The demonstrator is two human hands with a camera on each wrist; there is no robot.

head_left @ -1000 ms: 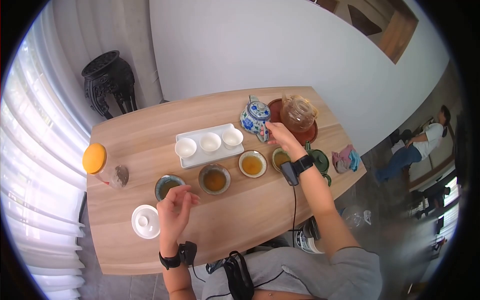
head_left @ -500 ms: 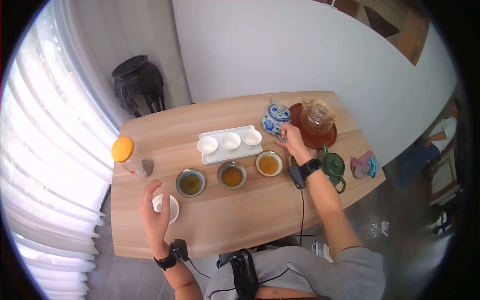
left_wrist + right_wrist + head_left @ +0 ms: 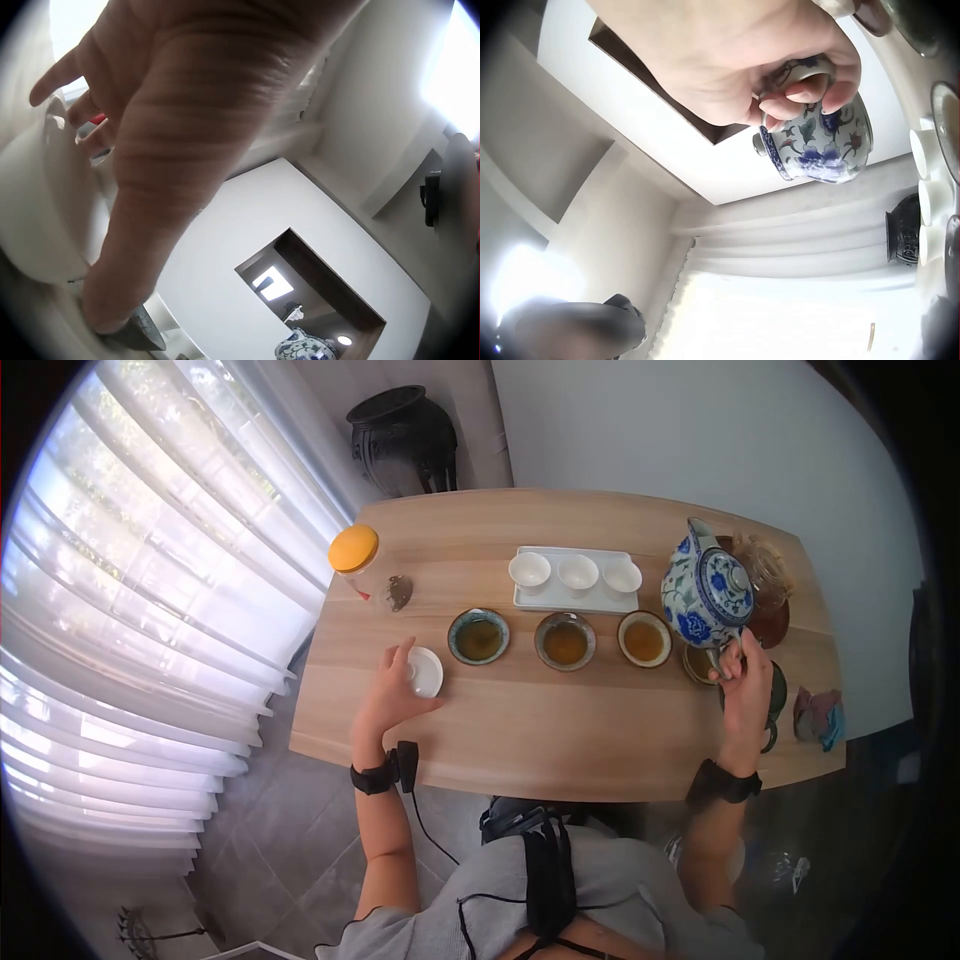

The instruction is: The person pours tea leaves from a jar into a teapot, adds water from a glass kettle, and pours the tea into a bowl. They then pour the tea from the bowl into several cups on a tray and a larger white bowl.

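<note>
My right hand [image 3: 748, 685] grips the handle of a blue-and-white floral teapot [image 3: 690, 600], held above the table's right side with its lid on. In the right wrist view, fingers curl round that handle under the teapot body [image 3: 821, 150]. At the left, my left hand [image 3: 385, 695] reaches beside a small white lidded bowl [image 3: 427, 674], thumb and fingers spread apart. The left wrist view has the white bowl [image 3: 45, 202] close by, with the thumb low near its rim. Three tea-filled bowls, a greenish one [image 3: 478, 637], a brown one [image 3: 565, 642] and a cream-rimmed one [image 3: 644, 639], stand between the hands.
Three white cups sit on a white tray [image 3: 575, 600] behind the bowls. A yellow-lidded jar [image 3: 354, 549] stands far left. Near the right arm are another tea bowl [image 3: 698, 664], a green teapot [image 3: 775, 705], a glass pot [image 3: 762, 575] and a cloth [image 3: 818, 718].
My right hand has lifted the blue-and-white teapot off the table and brought it nearer. My left hand has moved from the greenish bowl to the white lidded bowl. The head view has shifted left.
</note>
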